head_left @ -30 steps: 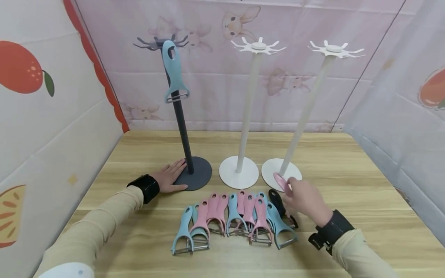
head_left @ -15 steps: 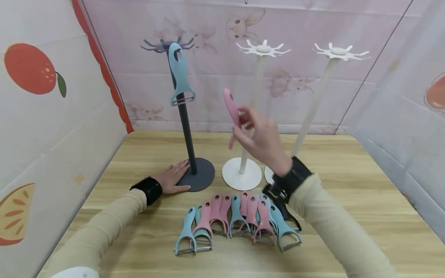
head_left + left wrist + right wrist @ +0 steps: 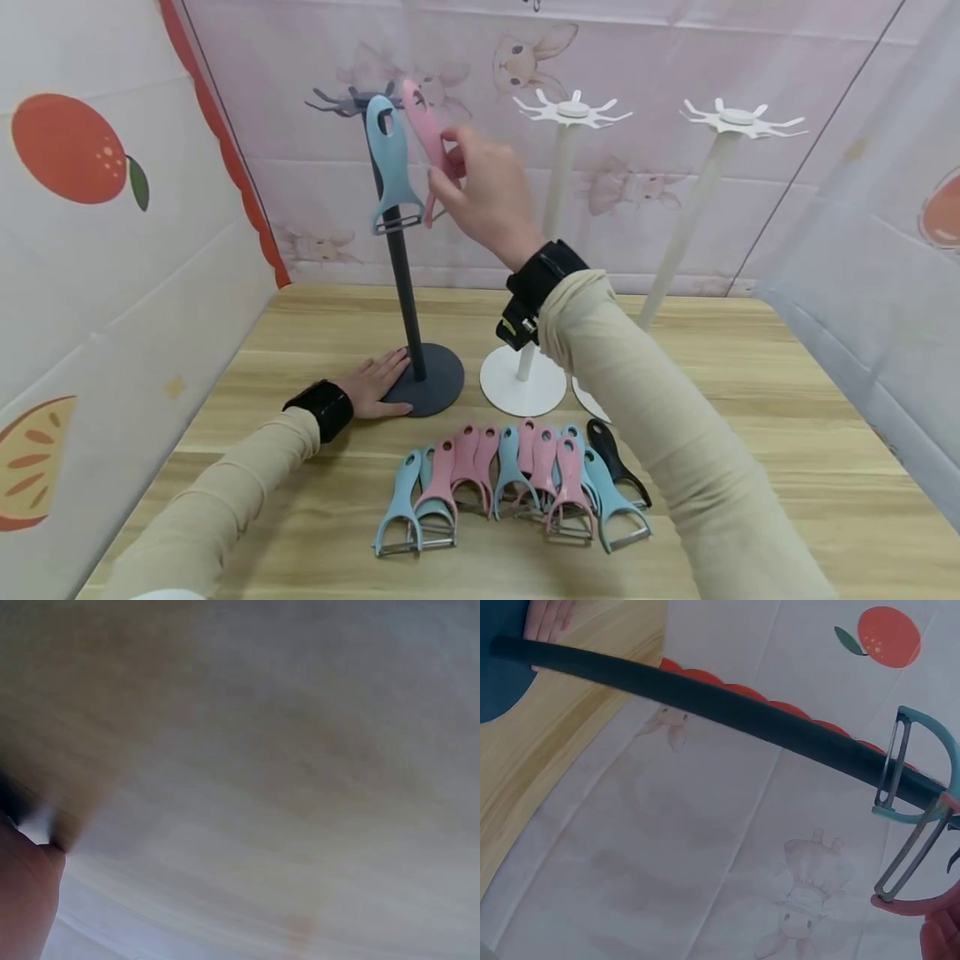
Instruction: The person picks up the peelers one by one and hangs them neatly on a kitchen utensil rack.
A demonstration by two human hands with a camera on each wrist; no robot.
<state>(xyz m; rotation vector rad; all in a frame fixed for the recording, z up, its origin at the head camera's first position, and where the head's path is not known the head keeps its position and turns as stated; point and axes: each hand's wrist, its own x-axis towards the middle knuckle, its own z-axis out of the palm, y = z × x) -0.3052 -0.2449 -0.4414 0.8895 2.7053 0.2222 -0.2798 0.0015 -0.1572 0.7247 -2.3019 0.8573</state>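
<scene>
My right hand (image 3: 487, 187) pinches a pink peeler (image 3: 424, 125) by its handle, up at the hooks of the dark grey stand (image 3: 397, 267). Beside it a light blue peeler (image 3: 390, 154) hangs from a front hook. In the right wrist view the pink peeler's blade (image 3: 911, 851) lies close to the blue peeler's head (image 3: 900, 765); whether the pink handle's hole is over a hook cannot be told. Flat on the table, my left hand (image 3: 367, 385) rests with straight fingers on the edge of the stand's round base (image 3: 431, 387). The left wrist view is mostly blurred.
Two white stands with hooks, a middle one (image 3: 573, 112) and a right one (image 3: 738, 121), stand to the right. Several pink and blue peelers (image 3: 442, 479) and a black peeler (image 3: 615, 458) lie in an overlapping row at the front of the wooden table (image 3: 300, 508).
My right hand has carried the pink peeler from near the right white stand's base, up and left to the dark stand's hooks. My left hand has stayed on the base.
</scene>
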